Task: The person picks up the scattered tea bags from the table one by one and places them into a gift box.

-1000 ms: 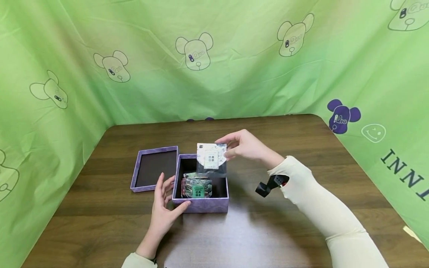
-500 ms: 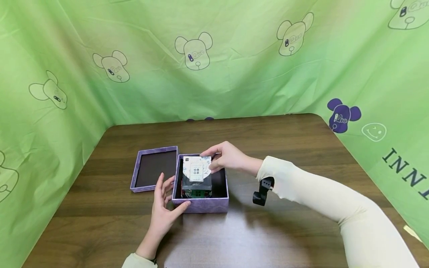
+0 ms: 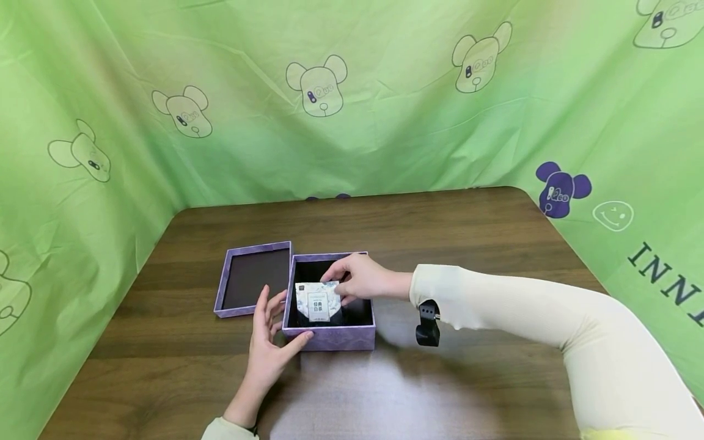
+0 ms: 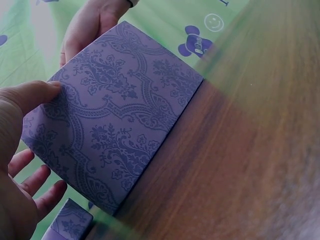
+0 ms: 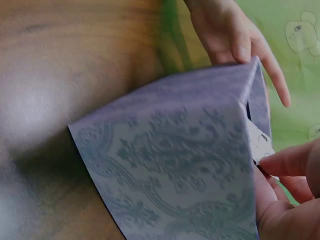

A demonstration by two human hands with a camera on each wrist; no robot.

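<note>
My right hand (image 3: 364, 278) pinches a flat white and dark tea packet (image 3: 319, 302) by its right edge, inside a purple patterned box (image 3: 329, 341). The packet leans at the left part of the box and hides what lies behind and under it. In the right wrist view a white corner of the packet (image 5: 259, 142) shows past the box wall, beside the pinching fingers. At the box's front left corner, my left hand (image 3: 266, 351) rests with its thumb on the front wall and its fingers spread along the left side. The left wrist view shows these fingers loosely extended.
The box's purple lid (image 3: 258, 278) lies upturned with its dark inside showing, against the left side of the box. A brown wooden table (image 3: 451, 379) carries everything. Green printed cloth (image 3: 396, 134) hangs behind and at both sides.
My right hand has brought the tea packet left, down and toward me, from above the box into it. The packets seen there earlier are now hidden. My left hand has stayed in place.
</note>
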